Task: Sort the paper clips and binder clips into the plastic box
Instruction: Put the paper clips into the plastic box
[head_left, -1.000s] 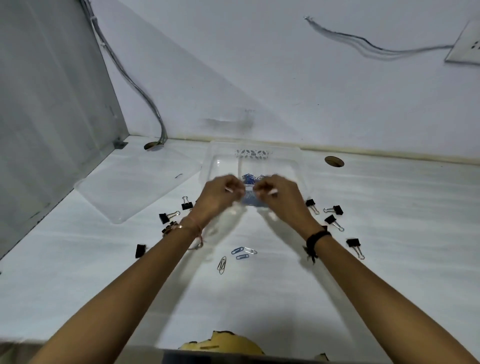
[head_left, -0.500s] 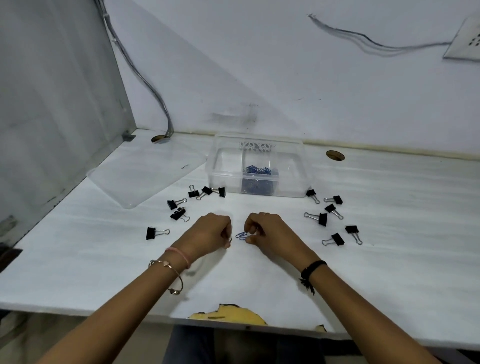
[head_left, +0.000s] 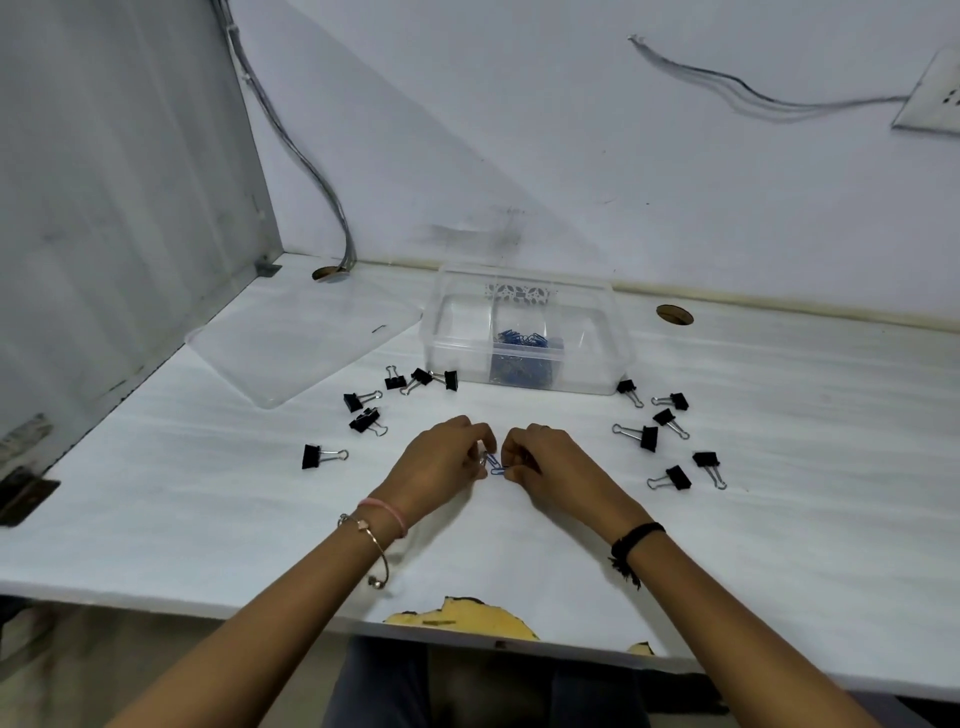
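Blue paper clips (head_left: 522, 340) in the clear plastic box (head_left: 597, 374); black binder clips (head_left: 647, 437) scattered on the white worktop (head_left: 779, 467).

White desk (head_left: 779, 545) with chipped front edge, 2 cable holes (head_left: 674, 314), pale wall (head_left: 519, 130), grey side panel (head_left: 104, 208) left, wall socket (head_left: 935, 93)

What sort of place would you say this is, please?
Probably an office cubicle: a white desk with a cable hole, a grey side partition, and a wall socket with loose wires.
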